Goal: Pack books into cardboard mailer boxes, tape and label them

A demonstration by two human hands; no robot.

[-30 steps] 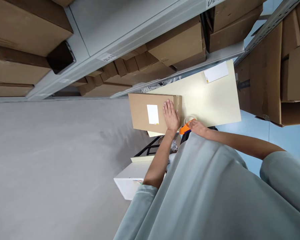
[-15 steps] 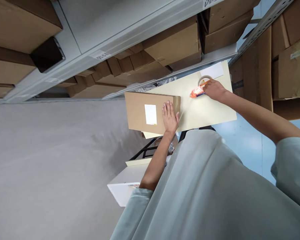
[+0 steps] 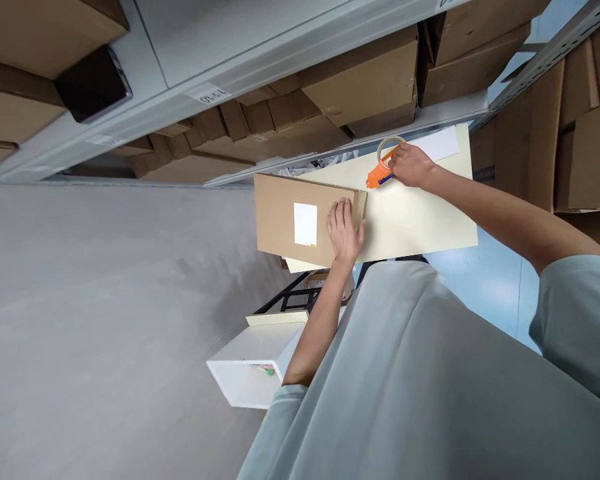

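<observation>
Left hand (image 3: 345, 233) flat on cardboard box (image 3: 323, 200), fingers extended, gripping nothing, box lying on cream table (image 3: 420, 213), right hand (image 3: 411, 165) over table, fingers closed around orange tape dispenser (image 3: 379, 175), white sheet (image 3: 444, 143) near right hand

A plain, pale blue-grey top (image 3: 420, 373) shows soft lengthwise folds down the front, its loose, short sleeves (image 3: 575, 320) leaving the forearms (image 3: 485, 207), left hand (image 3: 345, 235) and right hand (image 3: 413, 165) bare.

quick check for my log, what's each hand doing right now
Left hand: open, laid on the cardboard box with the white label.
Right hand: closed, holding the orange tape dispenser.
</observation>
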